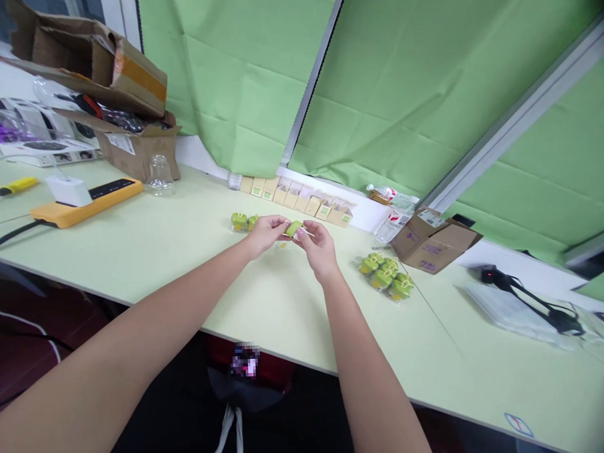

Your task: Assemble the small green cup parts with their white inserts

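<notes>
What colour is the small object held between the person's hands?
The small object is yellow-green, best seen in the head view.

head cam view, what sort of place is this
Probably a small packing or assembly workroom: there are opened cardboard boxes, a row of small cartons and a bag of small green items.

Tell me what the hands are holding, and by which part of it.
A small green oblong item, pinched at both ends between the left hand and right hand.

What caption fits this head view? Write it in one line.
The left hand and right hand hold a small green item above a pale green table, near a bagged cluster of green items.
</notes>
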### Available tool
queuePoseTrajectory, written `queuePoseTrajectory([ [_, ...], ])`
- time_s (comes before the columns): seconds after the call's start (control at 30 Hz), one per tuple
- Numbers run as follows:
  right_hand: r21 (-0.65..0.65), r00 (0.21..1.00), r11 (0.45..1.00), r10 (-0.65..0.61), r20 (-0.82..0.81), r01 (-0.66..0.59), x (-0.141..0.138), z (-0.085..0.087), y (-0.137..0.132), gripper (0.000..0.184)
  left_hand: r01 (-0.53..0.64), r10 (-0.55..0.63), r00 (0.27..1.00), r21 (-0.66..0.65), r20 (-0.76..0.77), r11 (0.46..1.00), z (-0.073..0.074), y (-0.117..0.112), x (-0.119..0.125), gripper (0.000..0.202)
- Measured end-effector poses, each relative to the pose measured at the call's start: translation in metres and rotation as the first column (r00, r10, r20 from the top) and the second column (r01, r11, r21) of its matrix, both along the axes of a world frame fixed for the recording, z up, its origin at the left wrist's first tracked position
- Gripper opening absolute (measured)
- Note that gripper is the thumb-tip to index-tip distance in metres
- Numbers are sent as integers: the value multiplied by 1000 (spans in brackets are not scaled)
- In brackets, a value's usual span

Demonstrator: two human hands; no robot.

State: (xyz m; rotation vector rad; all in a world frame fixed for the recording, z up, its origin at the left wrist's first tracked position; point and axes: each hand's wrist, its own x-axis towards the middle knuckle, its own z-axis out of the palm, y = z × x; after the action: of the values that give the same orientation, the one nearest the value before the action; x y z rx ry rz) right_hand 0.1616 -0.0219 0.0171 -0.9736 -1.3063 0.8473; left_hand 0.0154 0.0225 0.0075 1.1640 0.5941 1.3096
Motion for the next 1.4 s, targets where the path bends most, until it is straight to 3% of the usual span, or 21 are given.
queuePoseTrajectory([
  [0.3,-48,985,988,138,-107,-144,7,12,-8,45,184,-159,978,-193,136,964,3,-5,-6,12],
  [0.47,-36,986,991,122,-114,-127,10,9,-5,41,238,-198,962,-226,186,944,6,-8,-7,10],
  [1.17,-121,986,987,92,-137,-109,8,13,-9,36,171,-137,980,-254,146,952,3,-4,-2,9],
  [1.4,-128,980,982,117,-160,-138,6,16,-13,34,188,-172,981,-209,93,960,3,-4,-4,12],
])
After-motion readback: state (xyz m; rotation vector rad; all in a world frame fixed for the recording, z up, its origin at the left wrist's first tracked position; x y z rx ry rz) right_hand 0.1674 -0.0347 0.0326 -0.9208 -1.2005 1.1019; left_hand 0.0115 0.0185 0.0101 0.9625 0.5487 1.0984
